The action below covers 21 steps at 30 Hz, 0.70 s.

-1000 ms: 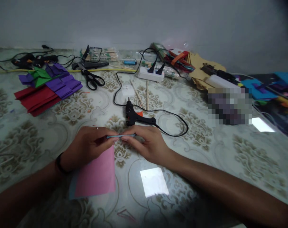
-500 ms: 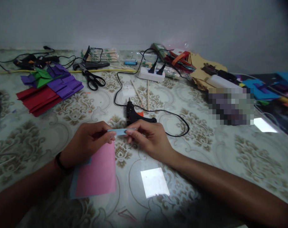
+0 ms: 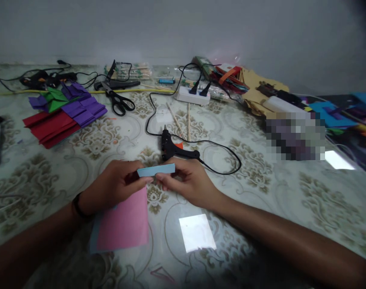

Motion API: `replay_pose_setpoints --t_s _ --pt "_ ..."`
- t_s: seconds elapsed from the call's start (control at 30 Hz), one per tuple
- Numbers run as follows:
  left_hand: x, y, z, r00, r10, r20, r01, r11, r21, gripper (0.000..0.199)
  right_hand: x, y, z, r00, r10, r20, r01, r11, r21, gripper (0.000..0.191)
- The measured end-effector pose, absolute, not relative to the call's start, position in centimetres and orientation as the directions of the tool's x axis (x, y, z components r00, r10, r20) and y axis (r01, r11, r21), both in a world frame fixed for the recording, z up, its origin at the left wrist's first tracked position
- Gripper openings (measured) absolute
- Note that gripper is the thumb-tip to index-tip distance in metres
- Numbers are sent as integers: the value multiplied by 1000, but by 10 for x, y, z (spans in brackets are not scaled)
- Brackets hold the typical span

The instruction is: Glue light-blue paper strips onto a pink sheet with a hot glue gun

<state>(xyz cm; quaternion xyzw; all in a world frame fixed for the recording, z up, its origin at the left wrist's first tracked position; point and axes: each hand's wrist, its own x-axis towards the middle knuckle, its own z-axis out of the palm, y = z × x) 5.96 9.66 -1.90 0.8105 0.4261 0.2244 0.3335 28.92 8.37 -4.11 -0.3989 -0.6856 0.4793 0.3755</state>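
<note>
A narrow strip of folded light-blue paper is held level above the table between both hands. My left hand pinches its left end, thumb along the lower edge. On the other end, my right hand is closed with thumb below and fingers behind the paper. Under my left hand lies a pink sheet of paper, with a blue edge showing along its left side. Just beyond my right hand a black hot glue gun rests on its side, its cord looping to the right.
Black-handled scissors lie at the back left, near folded red, purple and green papers. A white power strip with two plugs stands behind two wooden sticks. Bundled papers and a pixelated patch are at the right.
The blue strip has tipped so more of its face shows, and my thumbs have slid down to its lower edge. Both hands have dropped slightly toward me.
</note>
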Motion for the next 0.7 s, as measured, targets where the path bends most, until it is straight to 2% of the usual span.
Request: replay_pose_setpoints --t_s 0.1,0.27,0.47,0.6,0.7 --pt "60 97 -18 595 794 125 487 -480 730 31 288 81 -40 -418 890 181 221 293 -930 24" --pt "58 96 -18 618 776 131 467 -496 732 29 288 79 -39 -421 871 254 242 378 -894 31" --pt "56 97 -17 536 838 107 523 -428 737 32 290 82 -43 -373 908 189 172 268 -948 39" --pt "54 98 -19 513 856 60 518 -365 773 32 291 85 -45 -346 919 187 133 245 -960 32" --pt "54 99 -21 483 871 87 509 -360 782 33 290 86 -43 -317 927 197 149 254 -956 30"
